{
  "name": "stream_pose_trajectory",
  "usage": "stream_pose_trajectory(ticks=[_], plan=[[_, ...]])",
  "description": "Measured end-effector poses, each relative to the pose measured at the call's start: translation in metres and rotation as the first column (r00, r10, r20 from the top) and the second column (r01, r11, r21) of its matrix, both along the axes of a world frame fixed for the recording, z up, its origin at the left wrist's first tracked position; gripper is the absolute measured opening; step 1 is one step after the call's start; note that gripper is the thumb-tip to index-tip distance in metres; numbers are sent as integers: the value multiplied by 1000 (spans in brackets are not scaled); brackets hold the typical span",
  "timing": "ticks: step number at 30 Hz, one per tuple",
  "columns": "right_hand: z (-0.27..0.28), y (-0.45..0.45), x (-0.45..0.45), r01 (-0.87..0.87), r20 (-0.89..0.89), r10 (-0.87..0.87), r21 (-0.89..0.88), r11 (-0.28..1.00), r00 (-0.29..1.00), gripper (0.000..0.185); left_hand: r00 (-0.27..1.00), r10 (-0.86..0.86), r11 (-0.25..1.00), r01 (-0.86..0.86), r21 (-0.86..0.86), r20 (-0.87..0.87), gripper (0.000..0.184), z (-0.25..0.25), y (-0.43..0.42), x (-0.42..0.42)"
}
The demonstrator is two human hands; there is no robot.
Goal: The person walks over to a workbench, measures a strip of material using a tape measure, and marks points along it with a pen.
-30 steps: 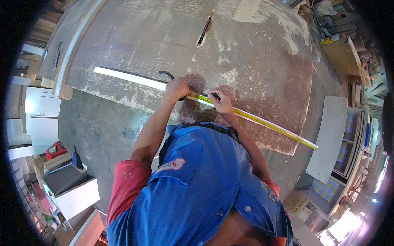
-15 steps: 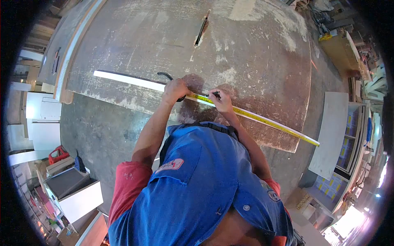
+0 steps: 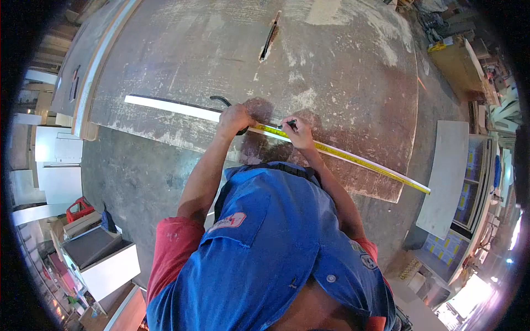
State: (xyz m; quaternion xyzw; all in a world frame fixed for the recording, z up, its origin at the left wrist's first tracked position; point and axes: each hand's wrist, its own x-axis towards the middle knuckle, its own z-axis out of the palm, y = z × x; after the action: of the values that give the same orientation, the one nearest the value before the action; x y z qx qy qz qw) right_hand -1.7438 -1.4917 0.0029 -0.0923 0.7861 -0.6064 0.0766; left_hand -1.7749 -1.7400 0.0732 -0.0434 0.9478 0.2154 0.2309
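Observation:
A long white strip (image 3: 171, 106) lies slantwise across the worn brown tabletop (image 3: 182, 60). Along its right part runs a yellow tape measure blade (image 3: 353, 158), reaching to the strip's right end. My left hand (image 3: 234, 119) is closed around the tape measure's dark case, mostly hidden under the fingers, where the blade comes out. A black curved strap (image 3: 221, 100) sticks out beyond that hand. In a pinch, my right hand (image 3: 300, 134) holds a thin black marking tool (image 3: 291, 124), a pen or pencil, just over the tape. Its tip is too small to make out.
A narrow dark slot (image 3: 269, 36) cuts the tabletop farther back. A raised rail (image 3: 99, 60) runs along the left. White panels (image 3: 59, 165) and an open box (image 3: 110, 270) stand at left; a pale board (image 3: 444, 176) leans against a cabinet at right.
The right hand has shifted very slightly, with the marking tool still at the tape. The left hand, tape and strip stay nearly as they were; the view tilts a little.

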Motion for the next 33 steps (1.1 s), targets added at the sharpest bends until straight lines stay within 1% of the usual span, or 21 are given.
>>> stream_pose_trajectory(ticks=[2, 4, 6, 11, 13, 14, 15, 19, 21, 26, 28, 30, 31, 32, 33], plan=[[4, 0, 0, -10, 5, 10, 14, 1000, 1000, 16, 1000, -5, 1000, 5, -7, 9, 47, 3, 1, 0], [6, 0, 0, -21, 48, 17, 78, 997, 999, 15, 1000, -11, 1000, 11, -15, 19, 48, -3, 0, 0], [9, -1, 1, -22, 39, 19, 76, 997, 999, 15, 996, -18, 1000, 18, -6, -92, 46, -14, -3, 1], [17, -1, 0, -40, 24, 37, 98, 994, 999, 14, 997, -15, 1000, 16, 4, -80, 45, -25, -6, 0], [19, 0, 1, -38, 65, 31, 99, 994, 997, 14, 997, -13, 1000, 13, 2, -79, 44, -20, -4, -1], [19, -1, 1, -37, 65, 31, 99, 994, 997, 14, 999, -9, 1000, 9, -9, -41, 45, -17, -3, -2], [18, -1, 0, -36, 46, 32, 91, 995, 998, 14, 1000, -4, 1000, 4, -21, -2, 47, -15, -3, -2], [15, -1, 0, -30, 9, 30, 91, 995, 1000, 13, 1000, -1, 1000, 1, -4, 2, 47, -14, -3, -1], [15, 0, -1, -39, 12, 38, 98, 994, 999, 13, 997, -14, 1000, 15, 10, -81, 44, -17, -5, 1], [16, -1, 0, -40, 23, 38, 115, 993, 999, 14, 994, -33, 999, 32, -13, -104, 45, -22, -5, 0], [15, -1, 0, -33, 24, 31, 90, 995, 999, 15, 994, -27, 1000, 26, -11, -105, 45, -15, -4, -1], [13, -1, 0, -27, 9, 26, 108, 994, 1000, 15, 999, 5, 1000, -5, -2, 32, 50, -9, -2, -4], [12, -1, 0, -21, -7, 22, 125, 992, 1000, 15, 999, 5, 1000, -5, -1, 32, 50, -11, -3, -3], [11, 0, 0, -21, -8, 22, 125, 992, 1000, 15, 1000, -5, 1000, 5, -5, -20, 47, -14, -3, -2], [12, 0, 1, -22, 29, 19, 135, 991, 999, 16, 997, -15, 1000, 14, -9, -71, 44, -15, -4, -1]])
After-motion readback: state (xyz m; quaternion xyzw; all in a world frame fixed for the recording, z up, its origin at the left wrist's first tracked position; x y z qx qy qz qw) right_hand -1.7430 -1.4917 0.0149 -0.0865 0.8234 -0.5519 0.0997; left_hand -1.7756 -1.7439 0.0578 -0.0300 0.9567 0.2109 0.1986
